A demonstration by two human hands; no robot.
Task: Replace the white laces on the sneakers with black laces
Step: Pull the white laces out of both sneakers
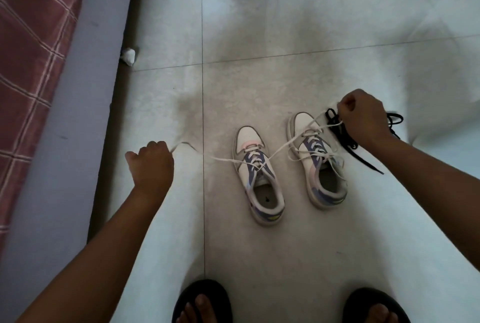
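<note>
Pulling white lace [280, 146] ends apart: left hand [152, 164] fisted round one end out at 9 o'clock of sneakers, right hand [363, 117] pinching other end at 1 o'clock. Lace runs taut from left hand across left sneaker [257, 180] to right sneaker [318, 161]; likely undoing right sneaker's lacing. Both sneakers side by side on tiled floor [259, 257], toes toward 12, white laces threaded in both. Black laces [363, 156] heaped at 3 o'clock of right sneaker, partly under right hand, probably staged for swap. Sandalled feet [202, 302] at 6.
</note>
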